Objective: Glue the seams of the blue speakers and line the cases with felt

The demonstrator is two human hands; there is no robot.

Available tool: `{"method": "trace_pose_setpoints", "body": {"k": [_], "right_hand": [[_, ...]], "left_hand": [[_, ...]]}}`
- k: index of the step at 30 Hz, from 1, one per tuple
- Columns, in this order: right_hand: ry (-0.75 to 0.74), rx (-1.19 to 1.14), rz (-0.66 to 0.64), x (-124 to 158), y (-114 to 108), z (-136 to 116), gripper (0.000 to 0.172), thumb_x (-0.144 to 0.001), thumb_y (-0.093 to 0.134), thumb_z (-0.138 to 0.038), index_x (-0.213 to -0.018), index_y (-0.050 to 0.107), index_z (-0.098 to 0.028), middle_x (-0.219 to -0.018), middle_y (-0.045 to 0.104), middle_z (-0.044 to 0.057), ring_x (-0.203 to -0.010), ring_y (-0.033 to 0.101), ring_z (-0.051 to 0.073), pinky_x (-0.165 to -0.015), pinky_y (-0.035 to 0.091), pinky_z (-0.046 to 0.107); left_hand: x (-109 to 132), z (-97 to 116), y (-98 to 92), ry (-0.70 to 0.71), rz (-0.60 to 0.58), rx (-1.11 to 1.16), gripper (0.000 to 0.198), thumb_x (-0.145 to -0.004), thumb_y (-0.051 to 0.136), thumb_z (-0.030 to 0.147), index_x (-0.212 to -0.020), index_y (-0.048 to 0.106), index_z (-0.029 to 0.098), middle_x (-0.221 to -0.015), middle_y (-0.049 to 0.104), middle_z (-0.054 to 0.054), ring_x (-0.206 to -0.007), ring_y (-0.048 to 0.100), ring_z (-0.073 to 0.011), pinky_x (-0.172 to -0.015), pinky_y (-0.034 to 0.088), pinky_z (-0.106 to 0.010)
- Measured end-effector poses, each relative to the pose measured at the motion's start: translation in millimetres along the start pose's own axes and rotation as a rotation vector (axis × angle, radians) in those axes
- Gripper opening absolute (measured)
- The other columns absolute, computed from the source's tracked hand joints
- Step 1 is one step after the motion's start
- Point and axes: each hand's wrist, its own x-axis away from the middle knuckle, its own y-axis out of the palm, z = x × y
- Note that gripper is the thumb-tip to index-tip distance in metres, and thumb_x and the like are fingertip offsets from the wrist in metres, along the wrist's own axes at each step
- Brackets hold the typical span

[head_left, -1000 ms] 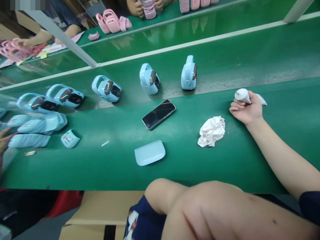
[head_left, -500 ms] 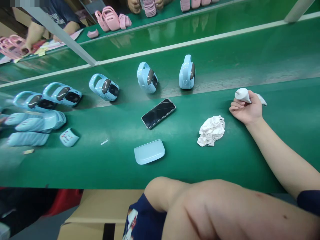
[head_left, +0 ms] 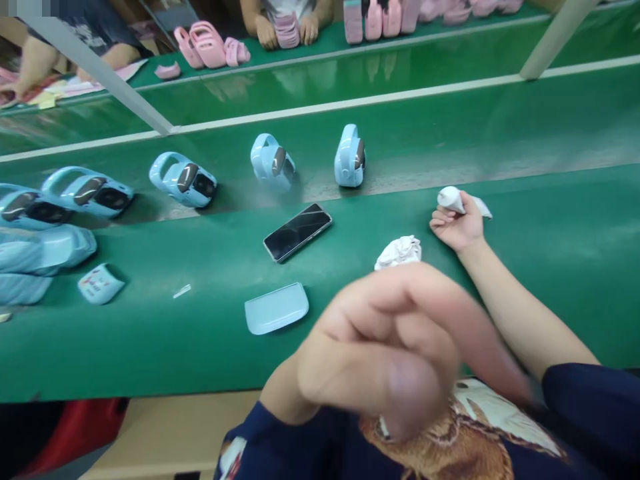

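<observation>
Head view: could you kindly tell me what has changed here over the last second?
The left hand has risen close to the camera, loosely curled and blurred. The right hand still rests on the green belt gripping the white piece; phone, crumpled cloth and blue lid lie as before.

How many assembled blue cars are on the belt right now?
5 cars on the belt: one cut by the left edge, one beside it, one behind-left of the phone, two on end behind the phone. More may lie off-frame left.
</observation>
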Motion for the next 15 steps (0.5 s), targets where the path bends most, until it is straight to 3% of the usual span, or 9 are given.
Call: {"method": "trace_pose_setpoints", "body": {"k": [2,3,7,10,12,15], "right_hand": [[-0.003,-0.009,0.012,4,4,-6,0.048,-0.065,0.076,-0.055,-0.063,0.044,-0.02,-0.05,0.03,-0.01,-0.044,0.03,0.003,-0.042,0.031,0.018],[-0.003,-0.018,0.019,9,7,-10,0.047,-0.063,0.077,-0.055,-0.065,0.046,-0.02,-0.051,0.031,-0.01,-0.045,0.031,0.004,-0.042,0.032,0.018],[-0.02,-0.06,0.066,47,28,-29,0.042,-0.063,0.08,-0.052,-0.071,0.055,-0.02,-0.055,0.044,-0.007,-0.046,0.038,0.006,-0.044,0.037,0.02],[-0.07,0.095,0.182,89,45,-25,0.042,-0.061,0.082,-0.052,-0.079,0.063,-0.018,-0.067,0.058,-0.002,-0.05,0.048,0.009,-0.042,0.04,0.022],[-0.079,0.222,0.206,115,52,-10,0.041,-0.067,0.077,-0.053,-0.084,0.066,-0.017,-0.066,0.058,-0.001,-0.052,0.05,0.011,-0.04,0.039,0.021],[-0.15,0.424,0.13,141,58,21,0.035,-0.084,0.063,-0.054,-0.09,0.066,-0.019,-0.067,0.059,0.0,-0.053,0.052,0.012,-0.04,0.042,0.023]], "left_hand": [[-18,-11,-5.8,0.055,-0.155,0.173,0.014,-0.086,0.061,0.04,-0.083,0.068,0.028,-0.036,0.037,0.009,-0.03,0.032,-0.0081,-0.038,0.035,-0.022],[-22,-17,-11.1,0.062,-0.134,0.19,0.014,-0.089,0.059,0.036,-0.087,0.068,0.026,-0.039,0.038,0.008,-0.034,0.031,-0.0074,-0.04,0.034,-0.021],[-8,-53,-42.0,-0.05,0.2,-0.14,0.015,-0.088,0.062,0.035,-0.091,0.069,0.022,-0.052,0.052,0.005,-0.044,0.041,-0.008,-0.048,0.039,-0.021],[12,-85,-61.5,-0.162,0.395,-0.312,0.018,-0.086,0.064,0.038,-0.09,0.067,0.021,-0.062,0.059,0.003,-0.051,0.048,-0.0093,-0.054,0.044,-0.022],[17,-102,-68.9,-0.206,0.469,-0.413,0.022,-0.085,0.063,0.041,-0.091,0.066,0.021,-0.069,0.061,0.001,-0.055,0.052,-0.0111,-0.058,0.047,-0.024],[7,-116,-75.0,-0.258,0.49,-0.668,0.031,-0.084,0.061,0.048,-0.097,0.067,0.02,-0.082,0.067,-0.004,-0.069,0.061,-0.0174,-0.065,0.05,-0.03]]}}
